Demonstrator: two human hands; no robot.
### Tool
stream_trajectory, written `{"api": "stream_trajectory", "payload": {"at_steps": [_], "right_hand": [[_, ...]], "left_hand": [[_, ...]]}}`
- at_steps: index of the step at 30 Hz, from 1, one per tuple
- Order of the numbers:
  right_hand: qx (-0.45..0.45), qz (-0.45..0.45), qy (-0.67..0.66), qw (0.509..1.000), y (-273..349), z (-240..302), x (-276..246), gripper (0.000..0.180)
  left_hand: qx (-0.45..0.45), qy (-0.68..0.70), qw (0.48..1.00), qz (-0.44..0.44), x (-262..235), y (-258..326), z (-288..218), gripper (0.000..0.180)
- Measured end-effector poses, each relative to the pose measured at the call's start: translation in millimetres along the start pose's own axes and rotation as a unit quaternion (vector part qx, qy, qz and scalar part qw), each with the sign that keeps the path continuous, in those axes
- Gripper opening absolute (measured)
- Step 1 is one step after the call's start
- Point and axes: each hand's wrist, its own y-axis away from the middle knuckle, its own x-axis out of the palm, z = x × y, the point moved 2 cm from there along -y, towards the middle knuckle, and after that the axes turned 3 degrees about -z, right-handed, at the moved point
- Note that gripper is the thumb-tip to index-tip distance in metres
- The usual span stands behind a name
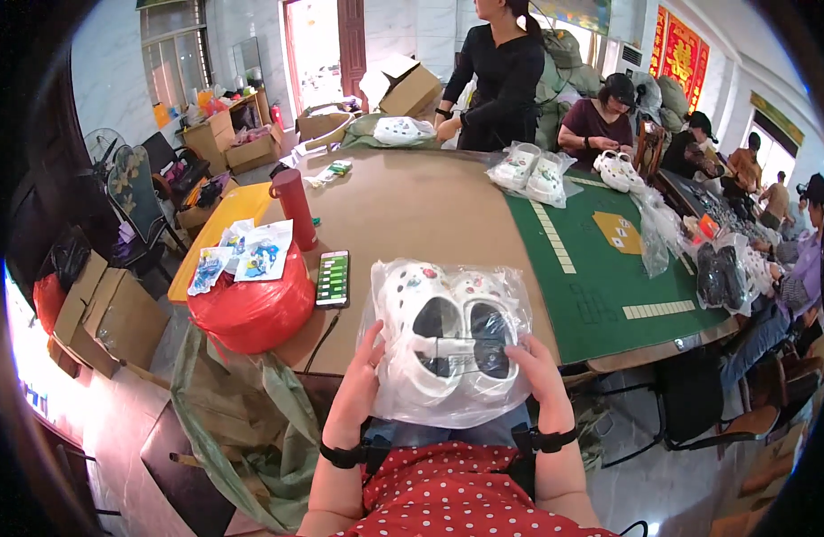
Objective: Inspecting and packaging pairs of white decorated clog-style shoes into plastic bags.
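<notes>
A clear plastic bag (448, 403) with a pair of white clogs (443, 327) inside is held up in front of me, over the near edge of the brown table (412, 210). My left hand (358, 380) grips the bag's left side. My right hand (539, 371) grips its right side. The clogs lie side by side, openings facing me, with small colourful charms on their toes.
A phone (333, 277) lies beside a red bag (251, 304) topped with small packets, and a red bottle (294, 208) stands behind. More bagged white clogs (530, 172) sit farther off by the green mat (609, 277). Several people work at the far and right sides.
</notes>
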Motion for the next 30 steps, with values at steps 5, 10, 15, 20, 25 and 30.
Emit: {"api": "stream_trajectory", "payload": {"at_steps": [5,10,15,20,25,30], "right_hand": [[0.004,0.048,-0.235,0.971,4,0,4,0.07],[-0.014,0.095,-0.351,0.931,30,37,22,0.077],[-0.173,0.032,-0.292,0.94,41,51,19,0.085],[-0.255,-0.013,-0.211,0.943,51,36,9,0.09],[-0.275,-0.049,-0.126,0.952,67,50,20,0.094],[-0.263,-0.007,-0.152,0.953,60,43,19,0.099]], "left_hand": [[0.09,-0.093,0.992,0.009,13,6,12,0.107],[0.056,-0.049,0.997,-0.008,27,22,16,0.101],[0.01,-0.161,0.986,0.037,12,24,8,0.097],[0.022,-0.071,0.997,0.024,31,15,11,0.134],[-0.024,-0.171,0.982,-0.079,-2,21,65,0.116],[-0.049,-0.043,0.991,-0.115,10,30,58,0.072]]}}
